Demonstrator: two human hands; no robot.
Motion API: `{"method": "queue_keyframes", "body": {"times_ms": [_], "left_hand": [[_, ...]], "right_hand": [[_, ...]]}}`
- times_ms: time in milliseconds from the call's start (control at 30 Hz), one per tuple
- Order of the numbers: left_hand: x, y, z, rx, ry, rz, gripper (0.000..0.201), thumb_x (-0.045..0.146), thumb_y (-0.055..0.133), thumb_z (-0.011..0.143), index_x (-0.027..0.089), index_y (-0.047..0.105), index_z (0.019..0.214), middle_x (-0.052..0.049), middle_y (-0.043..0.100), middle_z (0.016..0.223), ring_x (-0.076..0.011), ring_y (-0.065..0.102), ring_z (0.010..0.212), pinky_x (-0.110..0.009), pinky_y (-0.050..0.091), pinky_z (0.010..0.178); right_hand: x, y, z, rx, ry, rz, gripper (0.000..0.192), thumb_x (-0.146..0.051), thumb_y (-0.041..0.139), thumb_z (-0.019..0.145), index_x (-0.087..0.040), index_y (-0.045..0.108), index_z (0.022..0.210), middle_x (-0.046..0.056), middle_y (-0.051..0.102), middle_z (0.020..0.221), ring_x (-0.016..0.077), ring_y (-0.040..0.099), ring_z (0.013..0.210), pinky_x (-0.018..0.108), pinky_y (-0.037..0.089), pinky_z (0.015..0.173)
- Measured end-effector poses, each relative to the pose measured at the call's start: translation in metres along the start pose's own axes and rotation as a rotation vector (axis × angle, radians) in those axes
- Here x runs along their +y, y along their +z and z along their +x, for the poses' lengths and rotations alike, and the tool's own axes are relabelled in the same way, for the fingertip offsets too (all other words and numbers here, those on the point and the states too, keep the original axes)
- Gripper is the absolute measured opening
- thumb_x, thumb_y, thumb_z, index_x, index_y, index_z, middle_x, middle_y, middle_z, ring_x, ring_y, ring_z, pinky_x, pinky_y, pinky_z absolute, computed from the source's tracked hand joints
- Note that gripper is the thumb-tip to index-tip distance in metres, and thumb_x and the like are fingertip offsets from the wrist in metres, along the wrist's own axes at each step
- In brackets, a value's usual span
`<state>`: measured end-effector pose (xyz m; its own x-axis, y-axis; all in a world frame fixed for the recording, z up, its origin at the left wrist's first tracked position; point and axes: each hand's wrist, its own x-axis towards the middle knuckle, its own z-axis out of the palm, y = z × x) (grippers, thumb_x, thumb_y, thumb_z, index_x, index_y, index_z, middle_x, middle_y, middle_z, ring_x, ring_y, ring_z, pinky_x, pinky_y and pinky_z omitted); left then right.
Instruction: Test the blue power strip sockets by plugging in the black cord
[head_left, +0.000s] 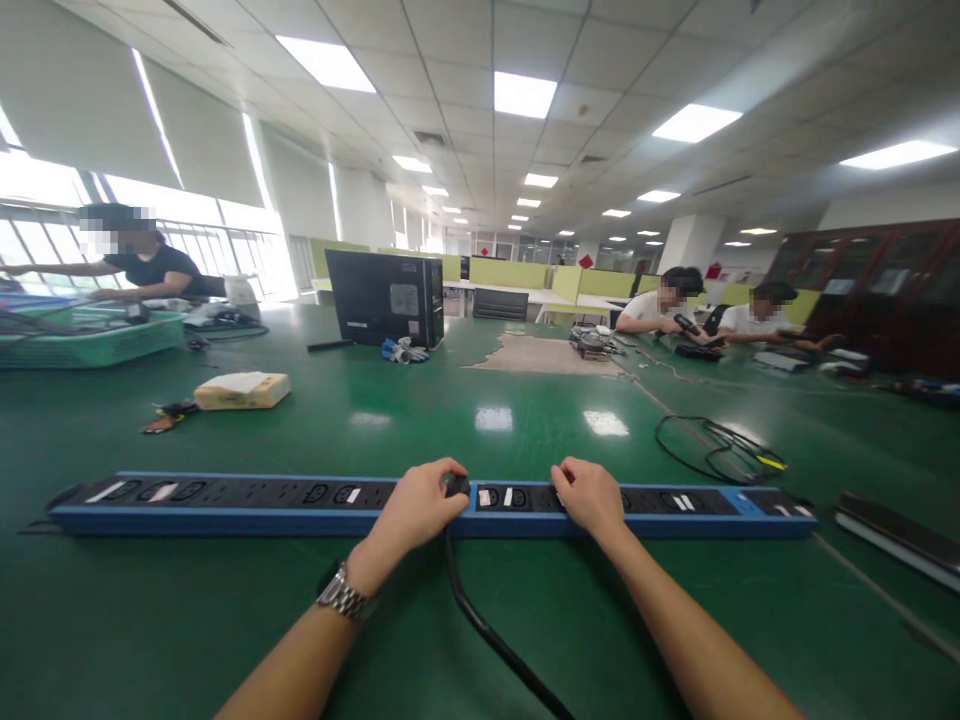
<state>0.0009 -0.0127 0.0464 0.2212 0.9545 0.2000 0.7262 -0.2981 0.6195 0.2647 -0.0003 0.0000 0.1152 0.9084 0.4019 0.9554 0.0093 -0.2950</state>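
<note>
A long blue power strip (266, 522) with a black face and rows of sockets lies across the green table in front of me. My left hand (414, 510) is closed around a black plug (457, 486) at the middle of the strip. From that plug a thick black cable (480, 625) runs down toward the bottom edge of the view. Whether the plug sits in a socket or just above it is hidden by my fingers. Right of it, my right hand (591, 497) rests on the strip with curled fingers; what they grip, if anything, does not show. Small white labels mark several sockets.
A yellow tissue pack (242, 390) lies at left, near a green basket (97, 345). A black computer case (386, 297) stands farther back. Looped black cable (705, 450) and a long dark bar (896, 535) lie at right. Other people sit around the table.
</note>
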Motion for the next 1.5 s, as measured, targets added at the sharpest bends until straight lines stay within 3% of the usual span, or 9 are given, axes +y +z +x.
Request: {"method": "queue_keyframes", "body": {"times_ms": [333,633,700,800,900,1100,1267,1400,1500], "left_hand": [[0.006,0.017,-0.005,0.031,-0.039,0.152,0.027,0.029,0.056,0.074,0.024,0.068,0.098,-0.002,0.064,0.071,-0.0181,0.058,0.067,-0.026,0.03,0.056],[-0.006,0.024,-0.008,0.071,-0.028,0.085,0.031,0.045,0.051,0.085,0.026,0.069,0.102,0.0,0.066,0.07,-0.0171,0.06,0.068,-0.026,0.033,0.058],[-0.011,0.024,-0.008,0.114,0.007,0.068,0.033,0.047,0.046,0.089,0.027,0.07,0.099,0.001,0.068,0.072,-0.0166,0.061,0.07,-0.026,0.035,0.06],[-0.023,0.022,-0.004,0.278,0.013,0.126,0.034,0.043,0.041,0.093,0.025,0.07,0.094,-0.001,0.071,0.084,-0.0175,0.063,0.079,-0.027,0.038,0.067],[-0.035,0.023,0.001,0.381,0.058,0.285,0.027,0.034,0.044,0.092,0.022,0.069,0.094,-0.004,0.07,0.093,-0.0205,0.061,0.091,-0.031,0.04,0.076],[-0.043,0.03,0.002,0.332,0.112,0.482,0.026,0.031,0.046,0.091,0.024,0.071,0.09,-0.004,0.07,0.093,-0.0228,0.059,0.093,-0.039,0.037,0.085],[-0.041,0.029,0.002,0.28,0.082,0.486,0.026,0.031,0.045,0.092,0.024,0.07,0.09,-0.004,0.07,0.093,-0.0214,0.06,0.09,-0.037,0.037,0.082],[-0.04,0.028,0.001,0.269,0.081,0.504,0.027,0.031,0.043,0.093,0.025,0.069,0.089,-0.003,0.069,0.091,-0.0214,0.06,0.089,-0.037,0.036,0.08],[-0.039,0.029,0.001,0.291,0.071,0.518,0.026,0.032,0.044,0.092,0.024,0.068,0.086,-0.003,0.069,0.09,-0.0219,0.06,0.088,-0.037,0.036,0.08]], "right_hand": [[0.0,0.002,0.0,-0.026,-0.016,-0.048,0.035,-0.039,0.042,0.092,-0.021,0.062,0.071,0.003,0.068,0.074,0.0142,0.057,0.066,0.026,0.023,0.056],[0.001,0.002,-0.002,-0.025,-0.002,-0.009,0.035,-0.04,0.041,0.092,-0.021,0.062,0.071,0.002,0.067,0.073,0.0133,0.056,0.067,0.024,0.024,0.057],[0.003,0.0,0.001,-0.046,0.019,0.021,0.035,-0.041,0.042,0.092,-0.021,0.063,0.072,0.002,0.067,0.074,0.0138,0.057,0.069,0.024,0.026,0.058],[-0.001,-0.004,0.005,-0.102,0.12,0.094,0.034,-0.042,0.042,0.091,-0.022,0.065,0.074,0.002,0.068,0.074,0.0141,0.059,0.071,0.023,0.03,0.059],[-0.022,-0.007,0.006,-0.184,0.139,0.155,0.035,-0.044,0.043,0.09,-0.022,0.067,0.078,0.001,0.07,0.077,0.0141,0.061,0.072,0.022,0.033,0.06],[-0.097,-0.013,-0.008,-0.487,-0.026,0.096,0.071,-0.076,0.029,0.084,-0.019,0.067,0.063,0.011,0.07,0.072,0.0206,0.065,0.072,0.026,0.039,0.061],[-0.13,-0.01,-0.019,-0.712,0.014,0.264,0.067,-0.07,0.032,0.086,-0.019,0.067,0.061,0.007,0.067,0.06,0.0163,0.061,0.054,0.026,0.043,0.058],[-0.137,0.004,-0.022,-0.615,0.053,0.418,0.05,-0.055,0.045,0.085,-0.018,0.065,0.058,0.005,0.062,0.052,0.014,0.057,0.051,0.023,0.04,0.054],[-0.138,-0.004,-0.018,-0.504,0.106,0.657,0.039,-0.041,0.049,0.083,-0.018,0.057,0.053,0.001,0.054,0.047,0.0112,0.051,0.048,0.022,0.037,0.052]]}}
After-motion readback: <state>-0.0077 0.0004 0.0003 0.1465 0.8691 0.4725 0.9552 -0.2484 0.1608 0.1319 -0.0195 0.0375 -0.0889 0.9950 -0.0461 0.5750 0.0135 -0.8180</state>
